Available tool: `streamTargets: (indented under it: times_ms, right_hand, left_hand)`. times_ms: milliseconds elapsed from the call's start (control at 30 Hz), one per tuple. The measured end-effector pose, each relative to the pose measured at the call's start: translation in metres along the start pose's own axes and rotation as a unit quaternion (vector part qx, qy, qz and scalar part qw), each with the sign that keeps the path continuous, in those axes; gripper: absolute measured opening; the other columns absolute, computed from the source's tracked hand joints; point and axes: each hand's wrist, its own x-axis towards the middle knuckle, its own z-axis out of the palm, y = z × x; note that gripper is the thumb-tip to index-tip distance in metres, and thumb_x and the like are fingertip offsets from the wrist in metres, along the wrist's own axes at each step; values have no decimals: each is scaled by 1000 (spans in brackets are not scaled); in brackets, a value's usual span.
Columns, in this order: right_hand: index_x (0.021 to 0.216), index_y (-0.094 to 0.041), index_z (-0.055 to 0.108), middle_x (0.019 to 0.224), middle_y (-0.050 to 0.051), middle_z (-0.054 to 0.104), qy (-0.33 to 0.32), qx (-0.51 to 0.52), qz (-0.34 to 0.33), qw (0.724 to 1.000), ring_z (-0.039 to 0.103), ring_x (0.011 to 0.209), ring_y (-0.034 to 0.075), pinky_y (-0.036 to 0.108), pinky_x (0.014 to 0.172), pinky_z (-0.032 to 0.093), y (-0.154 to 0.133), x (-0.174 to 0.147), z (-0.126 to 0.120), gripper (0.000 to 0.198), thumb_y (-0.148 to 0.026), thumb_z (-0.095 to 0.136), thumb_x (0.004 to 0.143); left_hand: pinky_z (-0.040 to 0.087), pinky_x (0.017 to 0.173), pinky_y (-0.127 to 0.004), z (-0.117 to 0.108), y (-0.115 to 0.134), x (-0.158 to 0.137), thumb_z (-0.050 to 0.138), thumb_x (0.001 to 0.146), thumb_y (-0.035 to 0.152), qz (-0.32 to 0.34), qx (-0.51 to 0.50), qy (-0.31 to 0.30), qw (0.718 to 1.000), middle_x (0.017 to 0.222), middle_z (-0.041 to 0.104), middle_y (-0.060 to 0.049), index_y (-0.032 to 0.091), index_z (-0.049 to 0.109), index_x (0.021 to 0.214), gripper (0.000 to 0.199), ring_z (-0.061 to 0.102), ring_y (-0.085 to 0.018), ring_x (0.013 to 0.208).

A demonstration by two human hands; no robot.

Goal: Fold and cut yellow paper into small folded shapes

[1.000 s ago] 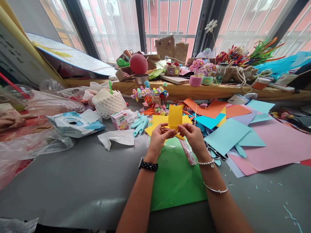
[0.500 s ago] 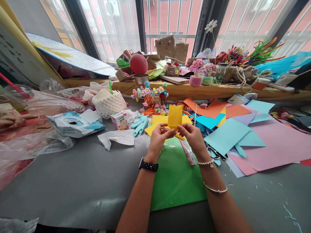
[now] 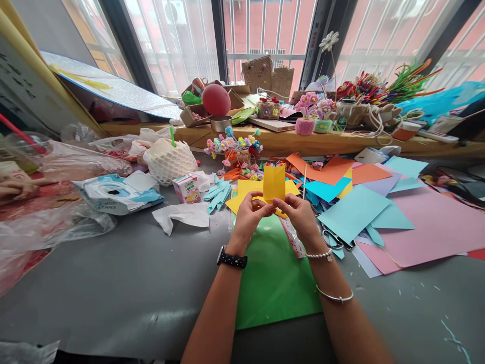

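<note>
A small yellow piece of paper (image 3: 274,183), upright and creased, is pinched at its lower edge between both hands. My left hand (image 3: 250,215) is closed on its lower left, with a dark dotted watch strap at the wrist. On the lower right, my right hand (image 3: 299,216) closes on it with thumb and fingers, the thumbs almost meeting. Beneath the hands lies a green sheet (image 3: 278,288). Behind them more yellow paper (image 3: 242,191) rests on the table. A patterned strip (image 3: 292,236) lies beside my right hand, partly hidden by it.
Scissors (image 3: 333,238) and blue sheets (image 3: 354,212) lie to the right, near a large pink sheet (image 3: 435,227). On the left are a wipes pack (image 3: 119,194), a tissue (image 3: 184,215), a small box (image 3: 187,188) and another person's hand (image 3: 18,189). A cluttered ledge (image 3: 280,143) runs behind.
The yellow paper has shifted slightly right and down. My right hand's fingers have moved a little inward along its lower edge; both hands still hold it.
</note>
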Motion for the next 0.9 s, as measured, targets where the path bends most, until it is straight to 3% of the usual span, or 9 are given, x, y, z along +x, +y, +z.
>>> streamTargets:
  times_ms: [400, 900]
  right_hand:
    - [66, -15, 56, 66, 2, 53, 7, -47, -25, 999, 48, 61, 12, 24, 55, 39, -9, -1, -2, 23, -37, 56, 68]
    - [68, -16, 56, 68, 3, 54, 1, -48, -36, 998, 49, 61, 13, 24, 54, 41, -5, 1, 0, 25, -41, 55, 68]
  left_hand:
    - [43, 66, -24, -6, -2, 3, 70, 55, 22, 29, 19, 29, 999, 71, 58, 0, 16, 47, 91, 43, 56, -11, 69]
    - [45, 64, -23, -3, 0, 2, 67, 58, 20, 19, -34, 35, 999, 56, 53, 7, 16, 43, 87, 38, 56, -8, 56]
